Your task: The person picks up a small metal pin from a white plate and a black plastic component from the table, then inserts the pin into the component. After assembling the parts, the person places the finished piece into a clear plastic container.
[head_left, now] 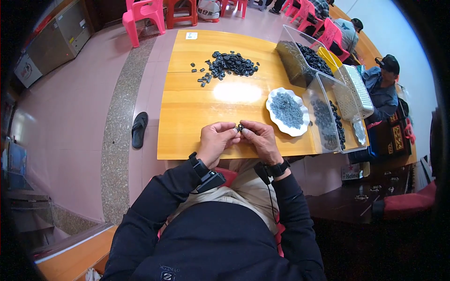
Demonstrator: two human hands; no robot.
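Observation:
My left hand (218,142) and my right hand (260,140) meet over the near edge of the yellow wooden table (197,117). Pinched between their fingertips is a small black plastic ring-like part (240,127), touched from both sides. Farther back on the tabletop lies a loose pile of small black oval parts (232,64). To the right of my right hand, a white scalloped plate (276,127) carries a heap of small translucent grey pieces (287,110). Whether a grey piece is also between my fingers is too small to tell.
Clear plastic bins (323,140) holding black parts line the table's right side, beside a white perforated basket (354,89) and a yellow container (330,59). A person in a cap (382,84) sits beyond them. Pink chairs (144,18) stand behind; a black flip-flop (138,130) lies on the left floor.

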